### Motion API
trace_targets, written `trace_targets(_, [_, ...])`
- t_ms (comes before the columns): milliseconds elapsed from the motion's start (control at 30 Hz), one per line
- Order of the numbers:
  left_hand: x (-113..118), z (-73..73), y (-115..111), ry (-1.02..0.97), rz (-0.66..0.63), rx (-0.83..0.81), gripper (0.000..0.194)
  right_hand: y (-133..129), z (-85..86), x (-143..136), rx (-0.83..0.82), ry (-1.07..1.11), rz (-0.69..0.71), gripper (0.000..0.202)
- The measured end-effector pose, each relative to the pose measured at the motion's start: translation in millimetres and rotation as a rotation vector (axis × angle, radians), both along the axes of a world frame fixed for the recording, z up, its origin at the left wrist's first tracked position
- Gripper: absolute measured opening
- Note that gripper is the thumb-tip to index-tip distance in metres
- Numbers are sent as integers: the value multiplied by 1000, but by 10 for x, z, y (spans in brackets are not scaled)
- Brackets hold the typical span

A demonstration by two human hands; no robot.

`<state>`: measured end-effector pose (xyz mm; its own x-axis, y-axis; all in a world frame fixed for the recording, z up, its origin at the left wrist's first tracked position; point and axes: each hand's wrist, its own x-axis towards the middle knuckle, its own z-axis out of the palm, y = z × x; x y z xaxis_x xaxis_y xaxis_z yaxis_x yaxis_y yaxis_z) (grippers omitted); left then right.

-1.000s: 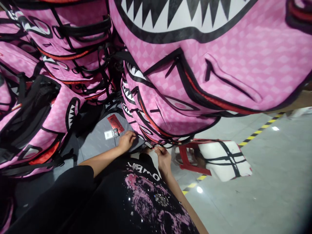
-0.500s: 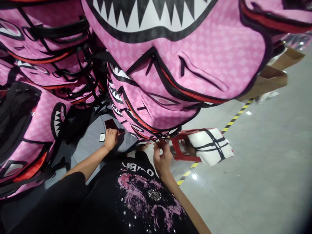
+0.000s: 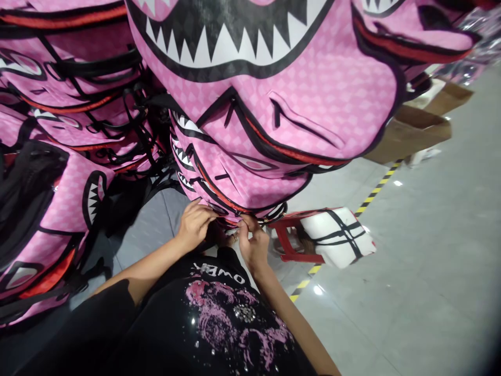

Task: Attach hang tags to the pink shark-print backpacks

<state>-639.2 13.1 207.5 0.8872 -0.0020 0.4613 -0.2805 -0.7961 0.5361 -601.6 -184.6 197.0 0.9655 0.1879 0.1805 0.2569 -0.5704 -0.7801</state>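
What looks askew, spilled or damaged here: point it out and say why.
No spill or tear shows on the stacked pink backpacks. One oddity, beyond the right hand: the white pad on the red stool is bound with crossed black bands, which looks improvised.

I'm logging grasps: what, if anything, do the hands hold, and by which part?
I can't tell: the left hand and right hand have fingertips at the lower edge of the stacked pink backpacks, but anything pinched is too small to identify.

Bag workshop or warehouse, by look of it: identical pink backpacks [image 3: 313, 99] heaped around me, yellow-black tape [image 3: 378, 189] striping hard grey floor [image 3: 415, 282].
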Motion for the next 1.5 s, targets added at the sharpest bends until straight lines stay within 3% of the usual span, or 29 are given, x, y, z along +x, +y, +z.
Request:
trace_targets(133, [31, -48, -21, 64, -63, 93, 23, 10, -20, 22, 99, 86, 4, 33])
trace_targets(433, [78, -72, 59, 217, 113, -52, 25, -7, 49, 10, 153, 171, -30, 38])
trace_targets(567, [197, -50, -19, 370, 45, -69, 27, 18, 26, 30, 154, 172, -37, 39])
trace_targets(733, [411, -8, -224, 508, -135, -132, 26, 2, 6, 76, -48, 53, -13, 35])
trace_targets(833, [493, 22, -186, 608, -227, -187, 24, -88, 57, 58, -256, 2, -30, 29])
trace_targets(900, [512, 39, -99, 671, -270, -208, 23, -153, 89, 35, -291, -12, -59, 27])
trace_targets(1000, [473, 70, 39, 737, -305, -281, 28, -210, 90, 38, -141, 116, -87, 24])
trace_targets(1133, [322, 123, 172, 665, -328, -608, 37, -199, 55, 123, 377, 662, -41, 29])
trace_targets(1200, [237, 123, 224, 648, -368, -694, 43, -181, 67, 161, 578, 847, -36, 33])
trace_targets(1433, [11, -64, 231, 684, -443, -695, 42, -158, 121, 176, 802, 1035, 10, 34])
trace_targets(1500, [-42, -99, 178, 645, -392, -699, 34, -169, 103, 169, 827, 1025, 7, 33])
